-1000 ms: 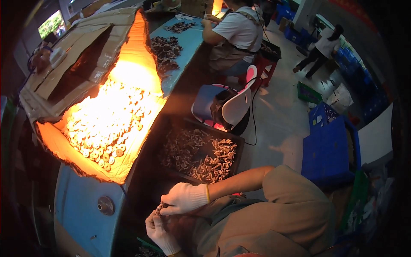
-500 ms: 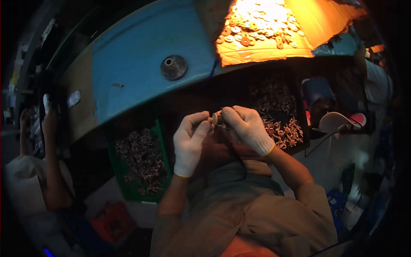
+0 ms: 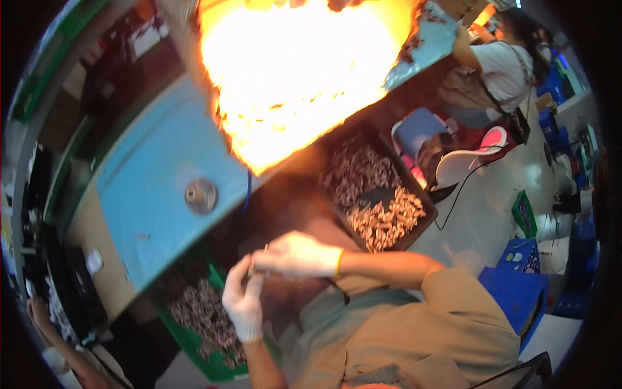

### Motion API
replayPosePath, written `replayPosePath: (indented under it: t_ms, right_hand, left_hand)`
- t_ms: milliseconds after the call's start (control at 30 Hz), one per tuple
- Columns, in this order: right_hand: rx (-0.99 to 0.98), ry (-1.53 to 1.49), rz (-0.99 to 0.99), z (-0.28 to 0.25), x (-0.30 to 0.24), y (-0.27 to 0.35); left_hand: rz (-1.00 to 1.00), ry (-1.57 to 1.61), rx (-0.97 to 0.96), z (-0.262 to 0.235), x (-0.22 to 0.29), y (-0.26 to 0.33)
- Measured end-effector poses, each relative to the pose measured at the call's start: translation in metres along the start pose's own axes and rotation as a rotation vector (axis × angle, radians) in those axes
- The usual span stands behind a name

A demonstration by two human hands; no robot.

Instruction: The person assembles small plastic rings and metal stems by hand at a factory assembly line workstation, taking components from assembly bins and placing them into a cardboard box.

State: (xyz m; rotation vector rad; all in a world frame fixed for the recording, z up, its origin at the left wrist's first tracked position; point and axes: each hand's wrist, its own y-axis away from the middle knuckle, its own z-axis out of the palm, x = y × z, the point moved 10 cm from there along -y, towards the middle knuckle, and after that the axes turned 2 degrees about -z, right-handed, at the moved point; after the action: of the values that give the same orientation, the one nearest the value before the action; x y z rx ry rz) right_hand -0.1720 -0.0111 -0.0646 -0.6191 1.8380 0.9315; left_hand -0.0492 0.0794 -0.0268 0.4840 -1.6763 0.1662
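Note:
My two white-gloved hands meet at the fingertips over my lap, near the far right corner of the green tray. The fingers of my left hand are bent in a pinch. My right hand comes across from the right, fingers closed against the left fingertips. Whatever sits between them is tiny, blurred and mostly covered by the gloves. Beside my left hand, the green tray holds many small dull parts. Beyond my right forearm, a dark tray holds a heap of small tan parts.
A blue-topped table bears a round metal piece. Glaring light washes out the cardboard on it. At right are a pink and white chair, a cable and blue bins. Another person works at far right.
The view has turned, so table and trays appear shifted. My joined hands have moved left, toward the green tray. The small round part seen between the fingertips is now hard to make out.

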Motion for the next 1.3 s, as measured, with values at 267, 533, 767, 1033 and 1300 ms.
replayPosePath:
  t_ms: [267, 533, 767, 1033, 1300]
  right_hand:
    - [0.186, 0.12, -0.253, -0.112, -0.019, 0.036]
    - [0.885, 0.56, -0.232, -0.333, -0.042, -0.001]
    - [0.912, 1.067, -0.279, -0.39, -0.043, -0.114]
    - [0.594, 1.412, 0.176, -0.365, -0.088, -0.129]
    - [0.684, 1.293, -0.12, -0.358, -0.106, -0.121]
  left_hand:
    - [-0.293, -0.452, 0.401, -0.154, -0.043, 0.061]
    - [0.009, -0.475, 0.432, -0.102, 0.015, -0.015]
    - [0.247, -0.299, 0.362, -0.056, 0.056, -0.133]
    - [0.4, -0.345, 0.427, -0.057, 0.033, -0.163]
    - [0.454, -0.392, 0.45, -0.054, 0.043, -0.162]
